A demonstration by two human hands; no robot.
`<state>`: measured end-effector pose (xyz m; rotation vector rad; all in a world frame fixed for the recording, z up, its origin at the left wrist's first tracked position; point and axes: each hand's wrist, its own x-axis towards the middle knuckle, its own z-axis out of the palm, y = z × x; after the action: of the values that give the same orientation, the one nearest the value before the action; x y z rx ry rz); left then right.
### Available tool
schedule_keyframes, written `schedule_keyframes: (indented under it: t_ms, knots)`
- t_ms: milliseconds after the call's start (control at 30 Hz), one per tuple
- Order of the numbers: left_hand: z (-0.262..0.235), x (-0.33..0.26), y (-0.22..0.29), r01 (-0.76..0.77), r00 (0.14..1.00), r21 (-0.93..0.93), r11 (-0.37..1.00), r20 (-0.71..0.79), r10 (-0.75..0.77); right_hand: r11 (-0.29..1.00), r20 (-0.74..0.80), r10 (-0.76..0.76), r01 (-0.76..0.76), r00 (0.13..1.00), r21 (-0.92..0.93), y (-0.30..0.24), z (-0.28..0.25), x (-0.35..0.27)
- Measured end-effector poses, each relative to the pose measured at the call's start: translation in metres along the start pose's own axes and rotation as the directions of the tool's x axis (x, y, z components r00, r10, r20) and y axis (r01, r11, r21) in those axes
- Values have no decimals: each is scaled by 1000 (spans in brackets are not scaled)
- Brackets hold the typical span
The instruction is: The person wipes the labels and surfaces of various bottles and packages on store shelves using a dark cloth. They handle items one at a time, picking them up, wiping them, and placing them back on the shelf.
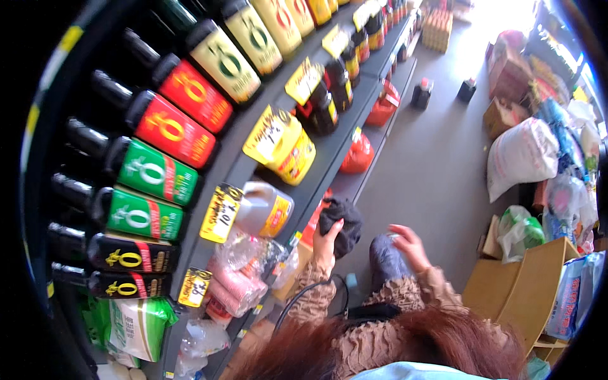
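Observation:
My left hand [325, 244] is closed round a bunched black cloth [344, 228], held beside the lower shelves. Over my bent knee in grey trousers [385, 259], my right hand [413, 250] has its fingers stretched out and slightly apart. A small pale spot shows by its fingertips, too small to tell what it is. Close to the cloth, a large clear jug with a yellow label [269, 209] stands on the shelf. Below it lie pink rolls in clear plastic wrap [237, 285].
Rows of dark bottles with red labels [174, 130] line the upper shelf at left. Red bags [358, 154] sit on the bottom shelf. Two dark bottles [422, 94] stand on the grey floor [418, 164]. A white sack [522, 155] and tan wooden panels [532, 285] are at right.

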<state>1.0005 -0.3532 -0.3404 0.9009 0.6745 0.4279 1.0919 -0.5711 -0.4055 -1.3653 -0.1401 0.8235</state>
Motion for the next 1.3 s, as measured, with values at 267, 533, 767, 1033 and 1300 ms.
schedule_keyframes:
  t_ms: [267, 533, 767, 1033, 1300]
  knots:
    - [11, -55, 43, -271, 954, 415, 868, 240, 183, 942, 396, -127, -15, 909, 335, -3, 131, 28]
    - [-25, -118, 46, -402, 915, 797, 451, 361, 177, 634, 478, -80, -325, 875, 701, 12, 136, -21]
    - [41, -282, 195, -843, 530, 235, 484, 518, 671, 458, 554, -211, -419, 806, 784, -78, 160, -84]
    - [72, -422, 250, -502, -394, 143, -853, 840, 373, 601, 743, -187, -523, 642, 604, -59, 182, -99]
    - [63, -430, 249, -368, -327, 85, -926, 920, 215, 631, 734, -129, -516, 667, 580, -70, 178, -106]
